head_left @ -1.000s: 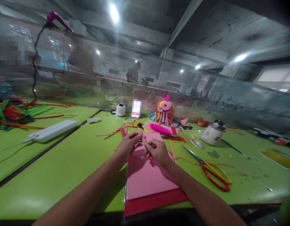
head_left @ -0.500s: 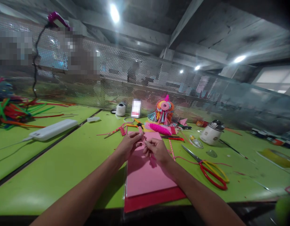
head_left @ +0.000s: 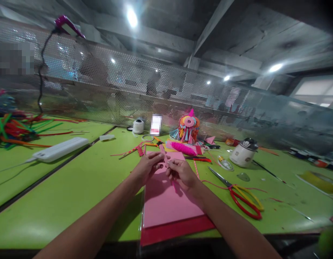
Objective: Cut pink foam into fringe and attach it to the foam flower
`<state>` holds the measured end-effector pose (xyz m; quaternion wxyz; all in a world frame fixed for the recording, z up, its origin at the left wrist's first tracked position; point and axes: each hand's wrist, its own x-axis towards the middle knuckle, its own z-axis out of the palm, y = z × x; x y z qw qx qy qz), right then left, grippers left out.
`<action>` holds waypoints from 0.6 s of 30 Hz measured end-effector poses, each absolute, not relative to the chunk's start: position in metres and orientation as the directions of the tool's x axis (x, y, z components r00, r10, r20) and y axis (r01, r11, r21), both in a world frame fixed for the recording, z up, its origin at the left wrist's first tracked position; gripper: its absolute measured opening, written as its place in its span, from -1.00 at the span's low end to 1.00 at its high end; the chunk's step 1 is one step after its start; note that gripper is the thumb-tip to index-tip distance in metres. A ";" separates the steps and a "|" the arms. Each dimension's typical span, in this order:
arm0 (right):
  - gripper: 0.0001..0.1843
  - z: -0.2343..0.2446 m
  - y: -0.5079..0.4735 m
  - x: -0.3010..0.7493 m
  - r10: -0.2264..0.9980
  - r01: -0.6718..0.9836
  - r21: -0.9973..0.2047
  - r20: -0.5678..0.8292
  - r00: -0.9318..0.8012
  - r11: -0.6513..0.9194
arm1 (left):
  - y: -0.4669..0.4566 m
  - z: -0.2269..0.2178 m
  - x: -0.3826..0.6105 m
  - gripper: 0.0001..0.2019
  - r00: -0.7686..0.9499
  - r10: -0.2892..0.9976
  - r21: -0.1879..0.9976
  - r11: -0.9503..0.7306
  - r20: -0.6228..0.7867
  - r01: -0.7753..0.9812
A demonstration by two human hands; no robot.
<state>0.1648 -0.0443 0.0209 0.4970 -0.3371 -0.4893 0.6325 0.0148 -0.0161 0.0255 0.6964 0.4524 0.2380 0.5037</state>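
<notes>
A narrow pink paper strip (head_left: 163, 151) is pinched between both hands above the middle of the table. My left hand (head_left: 149, 166) is closed on it from the left, thumb and fingers bent round it. From the other side my right hand (head_left: 183, 173) grips it between thumb and forefinger, and the strip's lower end pokes out below that hand. Under both hands lies a large pink paper sheet (head_left: 166, 208), with a red sheet (head_left: 179, 229) showing below its near edge. Fingers hide part of the strip.
Scissors (head_left: 235, 192) with red and yellow handles lie right of the sheets. Beyond stand a tasselled paper ornament (head_left: 189, 127), a bright pink bundle (head_left: 184, 148) and a white pot (head_left: 243, 153). A white power strip (head_left: 62, 149) and coloured strips (head_left: 15, 129) are on the left.
The pink strip has turned slightly between my fingers, and more of its upper end shows. My hands stay in nearly the same place over the sheet.
</notes>
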 end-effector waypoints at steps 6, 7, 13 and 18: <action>-0.73 0.025 -0.045 0.167 0.929 -0.319 -0.943 0.036 -0.368 -0.090 | -0.016 0.025 0.016 -0.86 0.397 0.907 0.852 0.092 0.143 -0.516; -0.73 0.026 -0.045 0.166 0.926 -0.318 -0.943 0.034 -0.375 -0.094 | -0.015 0.025 0.016 -0.87 0.390 0.911 0.851 0.094 0.136 -0.516; -0.69 0.023 -0.045 0.166 0.934 -0.190 -0.981 0.035 -0.357 -0.036 | -0.014 0.027 0.014 -0.90 0.358 0.926 0.834 0.100 0.121 -0.543; -0.63 0.034 -0.037 0.174 0.920 0.035 -0.999 0.023 -0.392 0.040 | -0.013 0.029 0.015 -0.93 0.319 0.946 0.830 0.129 0.062 -0.543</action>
